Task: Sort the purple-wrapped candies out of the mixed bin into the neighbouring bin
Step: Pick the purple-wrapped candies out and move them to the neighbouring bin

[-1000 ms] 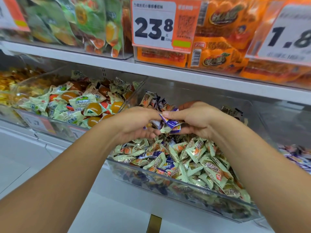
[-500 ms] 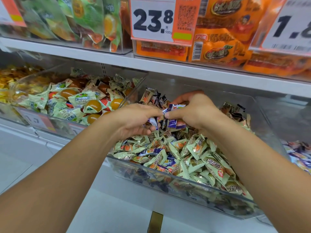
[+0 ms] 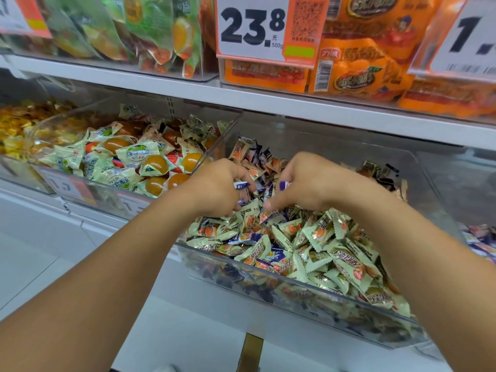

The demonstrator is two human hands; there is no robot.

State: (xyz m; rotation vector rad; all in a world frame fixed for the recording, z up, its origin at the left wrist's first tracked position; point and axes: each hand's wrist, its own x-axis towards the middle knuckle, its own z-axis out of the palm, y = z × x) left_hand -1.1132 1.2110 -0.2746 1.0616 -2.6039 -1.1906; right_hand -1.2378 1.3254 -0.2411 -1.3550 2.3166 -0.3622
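Both hands are down in the mixed bin [image 3: 434,189], a clear plastic tub on the lower shelf, full of pale green wrapped candies [image 3: 319,232] with purple-wrapped ones scattered through. Left hand [image 3: 217,187]: fingers curled, a purple-wrapped candy [image 3: 241,185] pinched between thumb and fingers, its white and purple end sticking out toward the right. Right hand [image 3: 308,181]: fingers curled downward with tips in the pile, a second purple candy [image 3: 284,185] showing at the thumb side and apparently held there; how much more sits in the palm I cannot tell. The hands are close together, not touching, over the back-centre of the pile. More purple wrappers [image 3: 276,256] lie near the bin's front wall, partly buried under green ones. Neighbouring bin on the right [image 3: 480,240] is only at the frame edge, with purple-white wrappers in it. Bin on the left [image 3: 214,146] holds larger green packs with orange jelly cups. Upper shelf [image 3: 268,103] carries orange snack bags [image 3: 357,76] and a price tag reading 23.8 [image 3: 252,28].
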